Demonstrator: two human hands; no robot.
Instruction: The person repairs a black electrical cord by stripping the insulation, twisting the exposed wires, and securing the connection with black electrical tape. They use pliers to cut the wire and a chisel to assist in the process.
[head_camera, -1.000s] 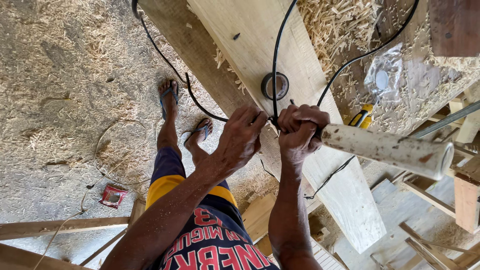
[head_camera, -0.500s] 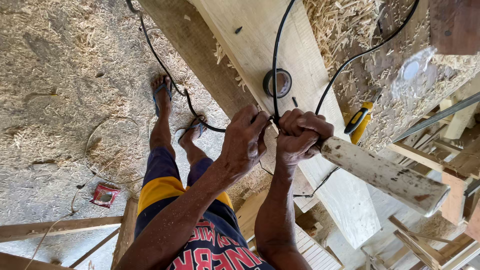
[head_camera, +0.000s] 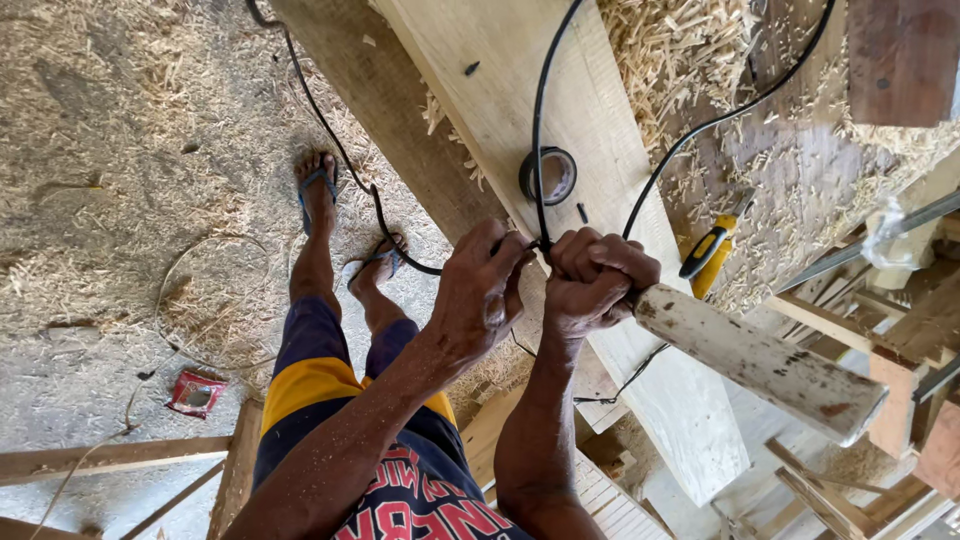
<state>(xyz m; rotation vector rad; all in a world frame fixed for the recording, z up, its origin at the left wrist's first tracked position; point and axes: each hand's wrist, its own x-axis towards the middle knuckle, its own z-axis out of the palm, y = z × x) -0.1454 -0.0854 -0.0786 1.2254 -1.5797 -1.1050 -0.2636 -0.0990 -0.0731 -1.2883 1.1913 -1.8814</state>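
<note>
My right hand (head_camera: 592, 280) is closed around the end of a whitish wooden stick (head_camera: 760, 362) that slants down to the right, and it also pinches a black cable (head_camera: 541, 110). My left hand (head_camera: 482, 290) sits close beside it, fingers pinching the same cable where it meets the stick. The cable runs up over a pale wooden plank (head_camera: 560, 120). A roll of black tape (head_camera: 548, 175) lies on the plank just above my hands.
A yellow-and-black utility knife (head_camera: 708, 256) lies among wood shavings to the right. A second black cable (head_camera: 330, 140) trails across the sawdust-covered floor by my sandalled feet (head_camera: 318, 185). A small red packet (head_camera: 195, 392) lies on the floor. Timber pieces are stacked at lower right.
The stick's far end has dipped lower and to the right. My hands stay together on the cable, with little other movement.
</note>
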